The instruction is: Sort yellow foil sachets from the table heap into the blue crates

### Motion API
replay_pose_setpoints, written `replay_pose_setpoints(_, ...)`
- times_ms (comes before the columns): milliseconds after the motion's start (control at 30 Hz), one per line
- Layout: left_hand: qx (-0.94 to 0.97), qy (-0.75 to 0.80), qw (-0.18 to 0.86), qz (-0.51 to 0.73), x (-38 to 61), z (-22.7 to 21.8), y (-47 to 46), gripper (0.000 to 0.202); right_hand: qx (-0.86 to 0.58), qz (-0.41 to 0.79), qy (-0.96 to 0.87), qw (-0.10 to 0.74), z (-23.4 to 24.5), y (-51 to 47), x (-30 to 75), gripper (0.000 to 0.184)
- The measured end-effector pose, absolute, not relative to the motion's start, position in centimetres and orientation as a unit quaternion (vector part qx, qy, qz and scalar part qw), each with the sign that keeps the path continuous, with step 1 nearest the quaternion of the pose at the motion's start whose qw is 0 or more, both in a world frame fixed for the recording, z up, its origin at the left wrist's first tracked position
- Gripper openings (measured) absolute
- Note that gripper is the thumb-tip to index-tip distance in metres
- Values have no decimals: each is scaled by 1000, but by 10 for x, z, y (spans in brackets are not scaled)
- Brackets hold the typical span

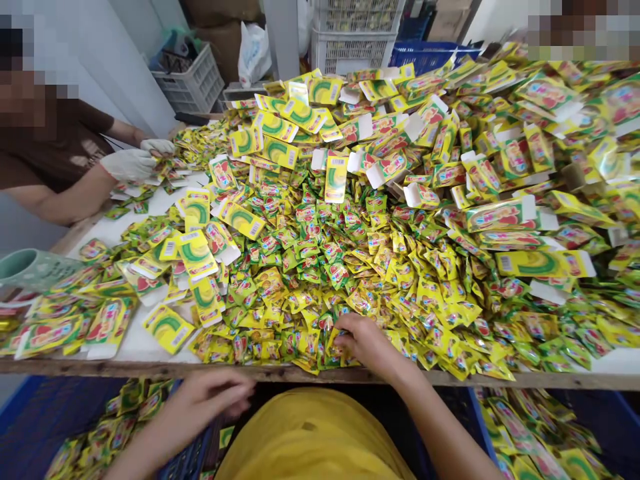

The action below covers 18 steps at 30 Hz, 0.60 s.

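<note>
My right hand is at the near edge of a heap of small yellow and green sachets. Its thumb and fingers are pinched together on a sachet, which they partly cover. My left hand hangs just off the table's front edge, slightly blurred. Its fingers are loosely stretched, and nothing shows in them. Beyond the sachets lie many flat yellow cardboard boxes, some with white end flaps open. More boxes are scattered left of the heap.
Below the table edge stand blue crates holding filled packs, at left and right. A co-worker's gloved hands handle sachets at the far left. A green cup lies nearby. White crates are stacked at the back.
</note>
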<state>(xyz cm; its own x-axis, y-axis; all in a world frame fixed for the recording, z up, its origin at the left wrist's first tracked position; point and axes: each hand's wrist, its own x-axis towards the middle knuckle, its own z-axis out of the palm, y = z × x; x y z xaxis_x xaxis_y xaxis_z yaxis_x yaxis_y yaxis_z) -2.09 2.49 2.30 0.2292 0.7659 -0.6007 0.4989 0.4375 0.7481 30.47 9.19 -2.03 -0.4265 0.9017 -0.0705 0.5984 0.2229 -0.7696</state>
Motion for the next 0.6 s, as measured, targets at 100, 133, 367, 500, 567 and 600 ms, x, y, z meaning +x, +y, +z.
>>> replay_pose_setpoints(100,529,543,641,123,82,21,60,33,-529,352,-747,195,-30,87,317,14)
replay_pose_setpoints(133,569,559,590,128,106,14,68,29,-543,341,-742,198,-32,83,324,12)
replay_pose_setpoints(367,698,606,355,142,138,-24,75,15,-573,395,-644,319,-26,68,333,7)
replay_pose_setpoints(500,650,593,426,212,129,-23,74,12,-535,331,-741,235,-21,77,305,12)
replay_pose_setpoints(567,597,589,493,232,127,-25,74,10,-534,263,-785,173,-20,78,294,17)
replay_pose_setpoints(600,568,589,523,239,127,-26,74,9,-529,245,-799,151,-20,77,292,19)
